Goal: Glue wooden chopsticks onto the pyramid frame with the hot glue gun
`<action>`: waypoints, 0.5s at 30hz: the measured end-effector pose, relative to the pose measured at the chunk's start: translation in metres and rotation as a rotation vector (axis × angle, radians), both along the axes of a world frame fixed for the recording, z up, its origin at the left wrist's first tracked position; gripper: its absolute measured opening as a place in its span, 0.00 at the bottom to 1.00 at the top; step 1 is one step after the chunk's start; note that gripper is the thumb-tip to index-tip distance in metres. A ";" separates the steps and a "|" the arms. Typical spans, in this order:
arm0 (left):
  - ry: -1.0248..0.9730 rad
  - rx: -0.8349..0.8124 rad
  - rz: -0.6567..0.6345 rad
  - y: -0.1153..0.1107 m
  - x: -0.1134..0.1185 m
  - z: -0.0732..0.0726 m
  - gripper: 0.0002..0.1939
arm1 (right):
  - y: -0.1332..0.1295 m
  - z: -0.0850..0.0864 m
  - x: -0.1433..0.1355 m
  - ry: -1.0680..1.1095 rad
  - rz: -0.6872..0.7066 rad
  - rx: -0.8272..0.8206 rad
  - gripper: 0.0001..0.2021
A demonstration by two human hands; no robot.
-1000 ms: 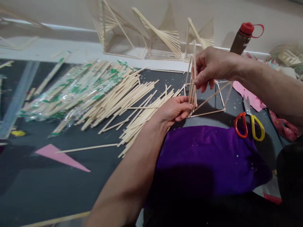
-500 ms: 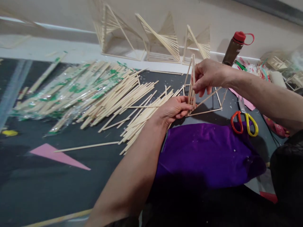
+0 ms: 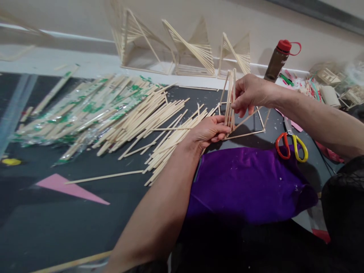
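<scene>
A small frame of wooden sticks [image 3: 247,134] stands on the dark table, several of its sticks close together and upright at its left side. My left hand [image 3: 214,131] is closed on the lower ends of these sticks. Higher up, my right hand [image 3: 247,94] pinches an upright stick between thumb and fingers; the fingertips are partly hidden. Loose wooden chopsticks [image 3: 173,149] lie in a heap left of my left hand. A purple cloth [image 3: 244,185] is spread in front of the frame.
Scissors [image 3: 289,132] with red and yellow handles lie below my right forearm. Wrapped chopsticks [image 3: 85,108] and a pink paper triangle [image 3: 65,185] are at left. Finished-looking stick models [image 3: 193,47] stand along the wall, near a red-capped bottle [image 3: 277,62].
The view has shifted slightly. Both hands keep their places on the stick frame, with the upright sticks leaning a little differently.
</scene>
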State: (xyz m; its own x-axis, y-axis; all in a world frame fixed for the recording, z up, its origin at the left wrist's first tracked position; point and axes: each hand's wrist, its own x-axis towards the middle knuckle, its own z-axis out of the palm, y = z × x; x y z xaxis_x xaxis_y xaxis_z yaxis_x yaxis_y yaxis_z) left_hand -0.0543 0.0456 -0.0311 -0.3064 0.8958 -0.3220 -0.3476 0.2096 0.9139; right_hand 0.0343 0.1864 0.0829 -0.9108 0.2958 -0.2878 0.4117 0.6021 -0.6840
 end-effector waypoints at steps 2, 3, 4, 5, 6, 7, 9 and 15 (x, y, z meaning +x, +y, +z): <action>0.006 -0.007 0.013 0.000 0.001 0.001 0.11 | 0.000 0.001 0.001 -0.005 -0.002 -0.009 0.10; 0.009 -0.010 0.017 0.000 0.002 0.001 0.11 | -0.001 0.001 0.001 -0.007 -0.003 -0.013 0.10; 0.012 -0.012 0.018 0.000 0.002 0.000 0.11 | -0.001 0.001 0.002 -0.008 -0.004 -0.016 0.10; 0.015 -0.012 0.020 0.000 0.002 0.000 0.10 | -0.002 0.002 0.003 -0.009 -0.005 -0.017 0.10; 0.017 -0.012 0.022 0.000 0.003 -0.001 0.10 | -0.003 0.002 0.003 -0.009 -0.008 -0.015 0.10; 0.020 -0.014 0.023 0.000 0.003 -0.001 0.10 | -0.003 0.002 0.003 -0.009 -0.012 -0.010 0.10; 0.028 -0.018 0.025 0.000 0.003 -0.002 0.10 | -0.003 0.002 0.003 -0.012 -0.019 -0.001 0.10; 0.046 -0.036 0.033 0.001 0.006 0.002 0.10 | -0.001 0.000 0.003 -0.022 -0.008 0.010 0.09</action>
